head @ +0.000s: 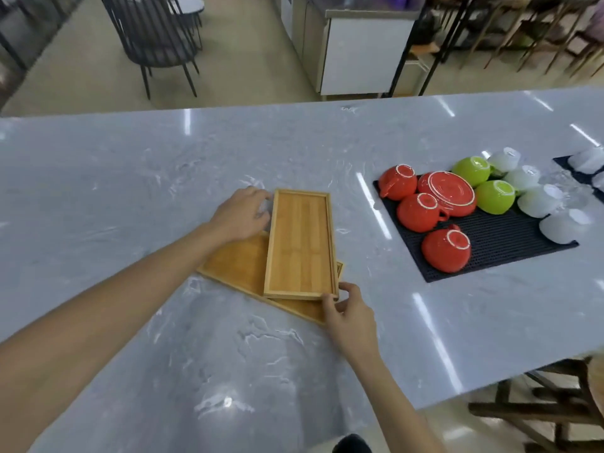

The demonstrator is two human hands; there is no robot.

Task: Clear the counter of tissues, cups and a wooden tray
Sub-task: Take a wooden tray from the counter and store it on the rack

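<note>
A narrow wooden tray (300, 245) lies askew on top of a second, wider wooden tray (240, 264) in the middle of the grey marble counter (163, 165). My left hand (242, 214) holds the upper tray's far left edge with curled fingers. My right hand (346, 310) pinches that tray's near right corner between thumb and fingers. To the right, upturned red cups (446, 250), green cups (495, 196) and white cups (539, 201) sit on a black mat (510, 243). No tissues are visible.
A red saucer (451, 192) lies among the cups. A second dark mat (568, 165) with white cups sits at the far right edge. A wooden stool (549, 410) stands below the counter's near right corner. Beyond the counter are a chair (157, 37) and a steel cabinet (359, 50).
</note>
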